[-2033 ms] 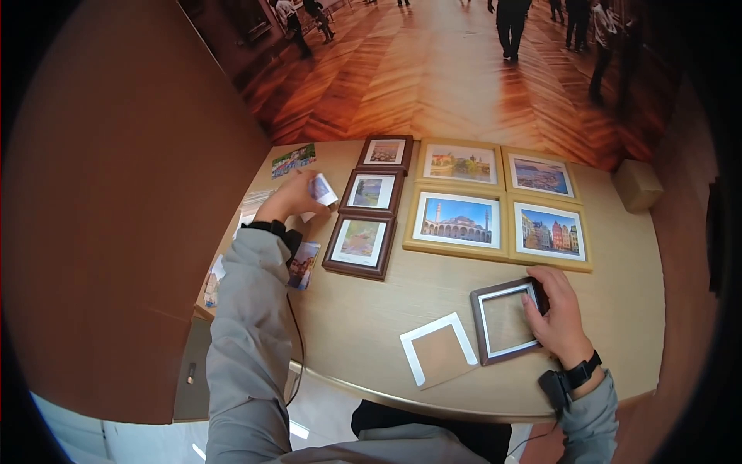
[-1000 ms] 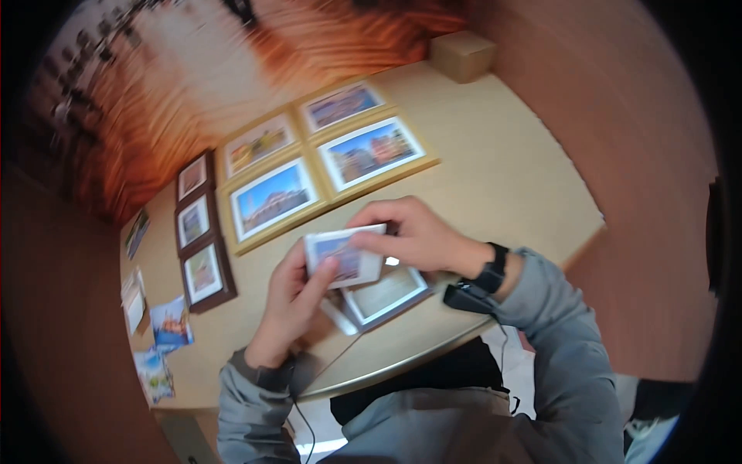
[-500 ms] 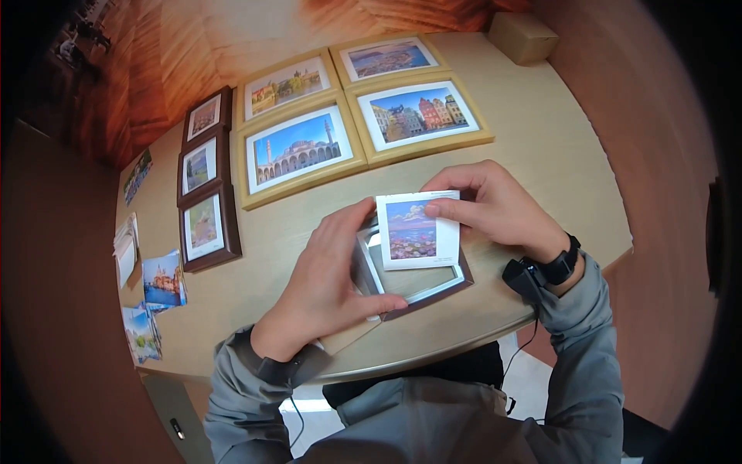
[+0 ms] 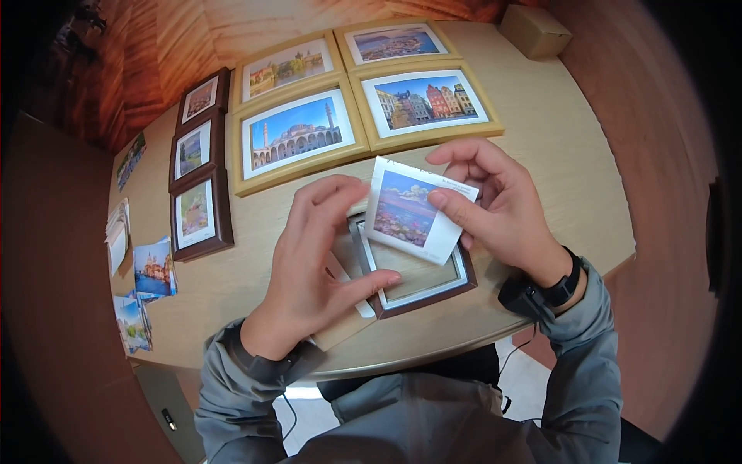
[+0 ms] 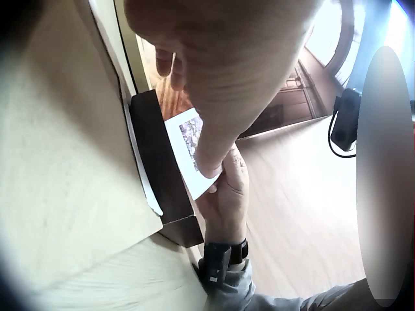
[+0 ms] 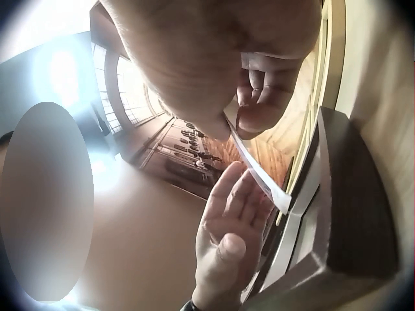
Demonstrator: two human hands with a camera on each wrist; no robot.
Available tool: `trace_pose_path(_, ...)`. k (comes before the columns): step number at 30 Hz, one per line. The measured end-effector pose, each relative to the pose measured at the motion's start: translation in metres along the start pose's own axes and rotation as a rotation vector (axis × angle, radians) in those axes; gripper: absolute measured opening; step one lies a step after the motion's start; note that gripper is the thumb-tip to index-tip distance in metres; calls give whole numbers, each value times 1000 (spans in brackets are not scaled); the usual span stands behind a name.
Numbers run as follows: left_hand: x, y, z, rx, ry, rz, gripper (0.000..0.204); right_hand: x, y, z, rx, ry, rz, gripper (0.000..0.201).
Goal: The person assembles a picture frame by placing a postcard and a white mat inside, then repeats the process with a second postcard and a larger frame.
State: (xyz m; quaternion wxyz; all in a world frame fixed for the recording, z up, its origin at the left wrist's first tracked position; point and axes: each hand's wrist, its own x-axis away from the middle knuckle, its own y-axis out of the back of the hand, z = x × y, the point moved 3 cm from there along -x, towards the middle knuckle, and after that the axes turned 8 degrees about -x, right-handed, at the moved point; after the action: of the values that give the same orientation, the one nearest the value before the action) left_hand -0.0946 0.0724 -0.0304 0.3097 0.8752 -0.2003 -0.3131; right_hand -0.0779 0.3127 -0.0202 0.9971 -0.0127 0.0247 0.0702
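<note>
Here your right hand (image 4: 502, 205) pinches the photo (image 4: 413, 209) by its right edge — thumb on the face, fingers behind — tilted, picture side up, its long axis running from upper left to lower right. It hangs over the dark frame (image 4: 417, 282) lying flat on the tabletop (image 4: 556, 147). Your left hand (image 4: 313, 255) sits just left of it — fingers relaxed, thumb resting on the frame's near-left corner.

The head view looks steeply down on the worktop (image 4: 541, 139). Both wrist views sit very close under their palms, sharing the dark frame (image 4: 421, 290) and card (image 4: 410, 209).
</note>
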Motion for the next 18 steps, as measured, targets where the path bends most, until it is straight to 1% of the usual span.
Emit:
trace_pose_path(1, 1, -1, -1, -2, -1, 3, 91, 2, -4, 2, -97, -74, -23, 36)
trace_pose_path(2, 3, -3, -3, -22, -18, 13, 83, 4, -7, 2, -196, -148, -46, 40)
trace_pose_path(3, 4, -4, -5, -42, -35, 22, 74, 5, -11, 3, -198, -147, -48, 40)
trace_pose_path(4, 2, -3, -8, -102, -39, -13, 59, 6, -15, 3, -283, -189, -40, 42)
trace_pose_path(5, 3, -1, -8, -107, -42, -16, 59, 7, -18, 2, -368, -230, -30, 44)
trace_pose_path(6, 4, 0, -7, -111, -64, -14, 54, 8, -20, 3, -370, -224, -28, 44)
trace_pose_path(7, 4, 1, -6, -115, -85, -11, 50, 9, -21, 5, -410, -181, -5, 45)
trace_pose_path(8, 1, 4, -11, -110, -123, -55, 36, 9, -22, 6, -452, -140, 16, 46)
trace_pose_path(9, 2, 4, -11, -116, -126, -53, 36, 8, -18, 2, -455, -135, 17, 46)
trace_pose_path(11, 7, 7, -9, -37, 5, -112, 24, 5, -11, -2, -163, 62, 134, 48)
trace_pose_path(12, 9, 7, -5, 78, 55, -150, 17, 6, -12, -1, -124, 105, 57, 47)
trace_pose_path(13, 11, 3, -4, 75, 53, -145, 17, 5, -16, -4, -129, 107, 53, 47)
trace_pose_path(15, 18, -4, 6, 438, 347, -188, 18, 5, -16, -7, -104, 282, -109, 41)
trace_pose_path(16, 19, -2, 4, 436, 344, -184, 18, 5, -17, -9, -106, 285, -113, 41)
trace_pose_path(18, 18, -3, 0, 598, 440, -20, 22, 5, -16, -10, -105, 267, -124, 32)
